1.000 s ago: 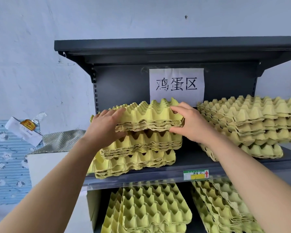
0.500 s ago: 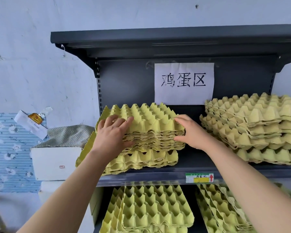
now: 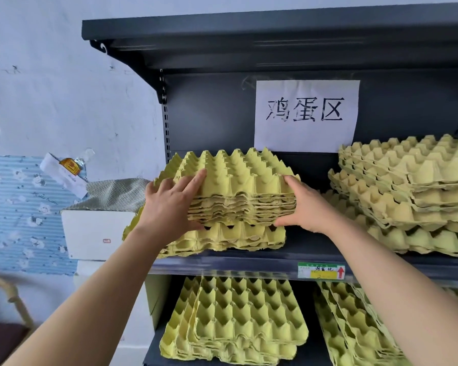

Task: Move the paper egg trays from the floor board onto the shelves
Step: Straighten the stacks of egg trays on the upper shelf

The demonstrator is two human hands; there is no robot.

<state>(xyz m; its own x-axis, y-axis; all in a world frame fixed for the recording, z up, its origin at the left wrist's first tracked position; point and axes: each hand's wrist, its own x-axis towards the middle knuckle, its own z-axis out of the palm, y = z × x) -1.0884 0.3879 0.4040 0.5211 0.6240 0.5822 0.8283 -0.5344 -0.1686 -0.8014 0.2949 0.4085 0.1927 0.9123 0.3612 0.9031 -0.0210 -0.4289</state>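
At frame centre, the left hand (image 3: 169, 207) and right hand (image 3: 306, 207) hold the egg trays (image 3: 238, 183), fingers curled round opposite edges; judged light, stiff, crushable.

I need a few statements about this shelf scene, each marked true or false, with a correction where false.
1. The left hand and the right hand both grip the tray bundle. True.
2. The paper sign hangs on the white wall. False: it is on the dark back panel of the shelf unit.
3. The lower trays lie on the shelf below the hands. True.
4. The arrow on the price label is blue. False: it is red.
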